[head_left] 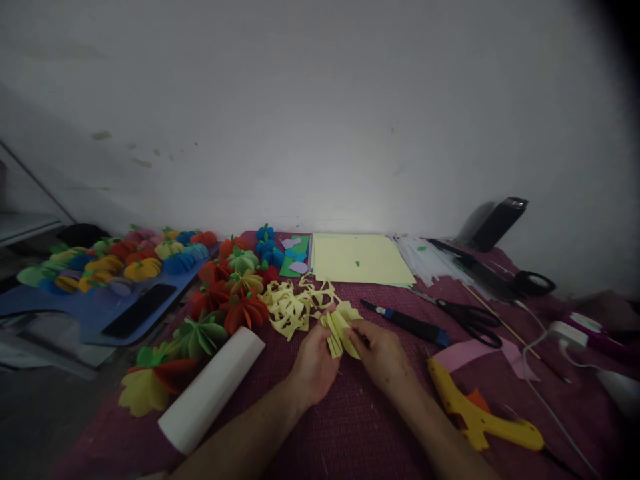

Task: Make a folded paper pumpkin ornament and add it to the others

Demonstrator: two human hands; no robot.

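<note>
Between my two hands is a bundle of folded pale yellow paper pieces (341, 327), fanned out at the top. My left hand (316, 360) grips its left side, fingers wrapped round the folded edges. On the other side, my right hand (383, 353) pinches the paper with thumb and fingers; some fingertips are hidden behind it. Just beyond the left hand lies a heap of curled yellow paper scraps (290, 307). A dark blue utility knife (410, 323) rests on the cloth past my right hand.
Finished paper pumpkins (245, 310) crowd the left, near a white paper roll (213, 390). More sit on a blue board (40, 307) with a black phone (140, 310). Yellow sheets (355, 260) lie at the back. At right are black scissors (467, 317), a yellow glue gun (470, 410) and white cables.
</note>
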